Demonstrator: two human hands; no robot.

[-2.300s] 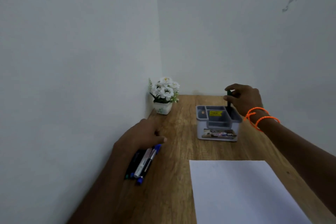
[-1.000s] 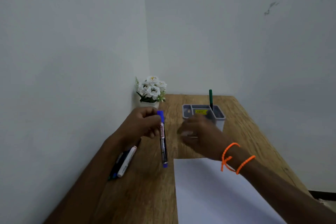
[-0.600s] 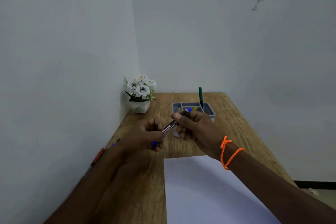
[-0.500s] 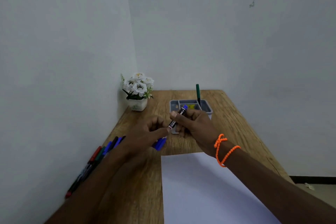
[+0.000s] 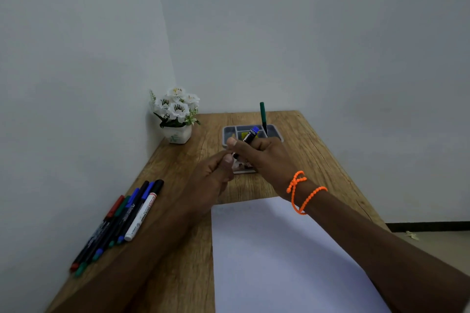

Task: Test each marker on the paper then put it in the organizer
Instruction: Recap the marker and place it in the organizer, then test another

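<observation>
My right hand [image 5: 267, 157] grips the barrel of a blue marker [image 5: 249, 136], which slants with its blue end up, in front of the grey organizer [image 5: 227, 132]. My left hand [image 5: 211, 180] pinches the marker's lower end; that end and its cap are hidden under my fingers. A green marker [image 5: 262, 114] stands upright in the organizer's back right compartment. The white paper [image 5: 279, 262] lies on the wooden table [image 5: 183, 274] below my right forearm. Several loose markers [image 5: 122, 221] lie in a row by the left wall.
A small white pot of white flowers [image 5: 178, 114] stands in the table's back left corner. Walls close the table on the left and at the back. The table's right edge drops to the floor [image 5: 432, 239].
My right hand left the green marker in the organizer and came back to the middle. My left hand lifted the blue marker from the row, and both hands now hold it.
</observation>
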